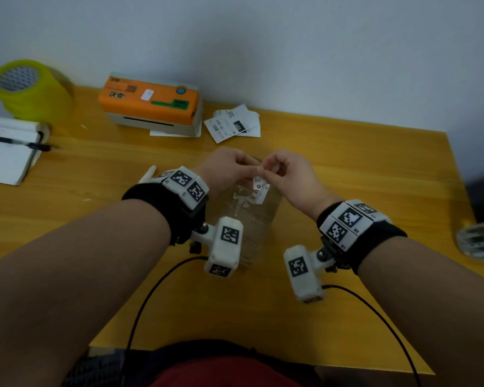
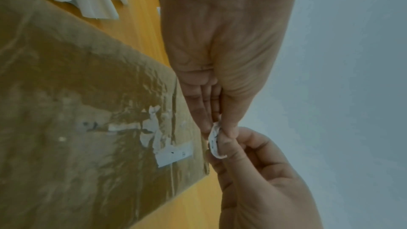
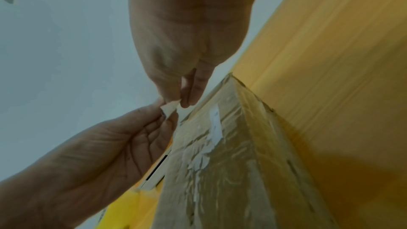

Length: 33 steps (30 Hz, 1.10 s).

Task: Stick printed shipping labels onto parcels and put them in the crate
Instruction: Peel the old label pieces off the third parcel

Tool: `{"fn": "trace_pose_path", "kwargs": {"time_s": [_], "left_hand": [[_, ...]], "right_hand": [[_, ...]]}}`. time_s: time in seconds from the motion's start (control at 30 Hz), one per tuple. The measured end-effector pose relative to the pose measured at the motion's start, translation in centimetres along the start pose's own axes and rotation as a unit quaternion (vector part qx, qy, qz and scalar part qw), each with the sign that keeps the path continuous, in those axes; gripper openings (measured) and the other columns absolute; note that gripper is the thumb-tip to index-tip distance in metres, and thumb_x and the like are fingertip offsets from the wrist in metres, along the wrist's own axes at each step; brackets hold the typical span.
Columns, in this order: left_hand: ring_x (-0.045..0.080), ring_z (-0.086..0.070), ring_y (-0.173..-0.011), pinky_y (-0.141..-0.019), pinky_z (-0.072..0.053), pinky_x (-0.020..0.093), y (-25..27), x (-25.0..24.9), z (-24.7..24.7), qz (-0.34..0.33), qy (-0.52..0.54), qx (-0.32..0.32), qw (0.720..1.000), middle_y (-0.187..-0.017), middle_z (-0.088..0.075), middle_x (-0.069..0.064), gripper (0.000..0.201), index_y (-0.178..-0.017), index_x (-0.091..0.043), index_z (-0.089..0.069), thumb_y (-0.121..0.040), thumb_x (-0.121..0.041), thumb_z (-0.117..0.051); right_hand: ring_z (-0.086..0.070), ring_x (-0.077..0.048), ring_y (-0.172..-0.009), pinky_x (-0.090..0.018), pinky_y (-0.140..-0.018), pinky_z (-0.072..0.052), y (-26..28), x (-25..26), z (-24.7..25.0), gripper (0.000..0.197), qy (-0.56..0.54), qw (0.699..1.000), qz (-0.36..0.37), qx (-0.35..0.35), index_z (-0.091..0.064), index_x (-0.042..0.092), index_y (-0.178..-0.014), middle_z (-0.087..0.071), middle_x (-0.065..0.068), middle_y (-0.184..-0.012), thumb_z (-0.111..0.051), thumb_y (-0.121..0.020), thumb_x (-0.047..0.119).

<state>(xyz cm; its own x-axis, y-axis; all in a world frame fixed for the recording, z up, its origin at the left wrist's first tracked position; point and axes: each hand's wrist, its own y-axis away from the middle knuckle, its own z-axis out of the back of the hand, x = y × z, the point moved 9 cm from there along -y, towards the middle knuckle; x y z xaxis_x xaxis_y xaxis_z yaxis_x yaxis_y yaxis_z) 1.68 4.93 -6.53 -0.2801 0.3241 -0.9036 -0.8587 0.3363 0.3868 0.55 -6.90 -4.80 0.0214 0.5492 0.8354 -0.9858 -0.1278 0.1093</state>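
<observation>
Small white printed shipping label [image 1: 260, 188]: held up between both hands, just above the far end of the parcel. Curled and crumpled at the pinch point per left wrist view [image 2: 214, 141]; right wrist view shows only a white corner of it [image 3: 169, 109].

Left hand [image 1: 227, 169]: thumb and forefinger pinching the label's top edge, other fingers lying alongside, grip pressed together on the paper. Right hand [image 1: 288, 174]: fingers curled, thumb and forefinger pinching the same edge from the other side. Fingertips of the two hands touch at the label.

Parcel: flat brown cardboard box wrapped in clear tape [image 1: 249, 224], lying on the counter directly under the hands, long axis running toward the person. Top face carries torn white remains of paper under the shiny tape [image 2: 154, 133]. One corner edge looks frayed in the right wrist view [image 3: 240, 83].

Yellow wooden counter [image 1: 347, 163] around it. Far side, near the wall: orange-and-white label printer [image 1: 151, 107], with a loose pile of white printed labels [image 1: 235, 122] just to its right. Far left: big roll of yellow-green tape [image 1: 25, 88], and near it a white notepad with a black pen on top [image 1: 11, 152]. A small white stick-like item [image 1: 148, 174] lies beside the left wrist; can't tell what it is. Crate not in view.
</observation>
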Motion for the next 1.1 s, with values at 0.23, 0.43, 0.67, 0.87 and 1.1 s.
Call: {"fn": "trace_pose_path", "kwargs": {"time_s": [0.23, 0.43, 0.67, 0.87, 1.1], "left_hand": [[0.009, -0.062, -0.065, -0.064, -0.054, 0.018, 0.0, -0.2, -0.5, 0.004, 0.002, 0.008, 1.000, -0.078, -0.067, 0.005, 0.019, -0.098, 0.002, -0.065, -0.085, -0.011, -0.065], [0.010, -0.061, -0.070, -0.065, -0.051, 0.019, 0.0, 0.1, 1.1, 0.000, -0.045, -0.074, 0.996, -0.080, -0.065, 0.002, 0.009, -0.091, -0.008, -0.065, -0.091, -0.015, -0.058], [0.018, -0.059, -0.089, -0.086, -0.051, 0.035, 0.2, 1.8, 3.5, 0.012, -0.219, -0.113, 0.969, -0.095, -0.064, 0.005, 0.012, -0.096, -0.012, -0.064, -0.090, -0.022, -0.060], [0.025, -0.062, -0.092, -0.088, -0.052, 0.042, 0.3, 2.5, 4.2, 0.027, -0.164, -0.124, 0.978, -0.093, -0.066, 0.010, 0.013, -0.093, -0.009, -0.064, -0.087, -0.021, -0.064], [0.016, -0.055, -0.084, -0.075, -0.045, 0.028, 0.0, 2.3, 3.4, 0.008, -0.223, -0.124, 0.967, -0.090, -0.061, 0.004, 0.016, -0.096, -0.008, -0.064, -0.090, -0.022, -0.061]], "right_hand": [[-0.063, -0.003, -0.069, -0.022, -0.070, -0.056, 0.2, -0.5, 0.1, 0.023, -0.164, 0.985, -0.017, 0.054, -0.058, 0.009, -0.101, -0.062, -0.002, -0.085, -0.067, -0.083, -0.001], [-0.068, -0.012, -0.083, -0.022, -0.076, -0.055, 0.4, -2.0, 0.7, 0.024, -0.163, 0.981, -0.072, 0.073, -0.065, 0.003, -0.112, -0.071, -0.006, -0.097, -0.061, -0.089, 0.005], [-0.051, -0.012, -0.078, -0.026, -0.072, -0.042, 1.2, -3.6, -0.2, 0.012, 0.180, 0.982, -0.040, 0.041, -0.067, 0.016, -0.097, -0.053, 0.003, -0.091, -0.068, -0.085, 0.020], [-0.052, -0.020, -0.093, -0.029, -0.084, -0.045, -0.2, -3.4, -0.4, 0.029, 0.205, 0.978, -0.034, -0.004, -0.064, 0.018, -0.118, -0.046, -0.003, -0.103, -0.060, -0.089, 0.016], [-0.061, -0.025, -0.079, -0.038, -0.071, -0.055, -2.4, -3.1, -1.0, 0.019, 0.215, 0.974, -0.068, -0.025, -0.072, 0.007, -0.083, -0.068, -0.012, -0.087, -0.054, -0.087, 0.013]]}}
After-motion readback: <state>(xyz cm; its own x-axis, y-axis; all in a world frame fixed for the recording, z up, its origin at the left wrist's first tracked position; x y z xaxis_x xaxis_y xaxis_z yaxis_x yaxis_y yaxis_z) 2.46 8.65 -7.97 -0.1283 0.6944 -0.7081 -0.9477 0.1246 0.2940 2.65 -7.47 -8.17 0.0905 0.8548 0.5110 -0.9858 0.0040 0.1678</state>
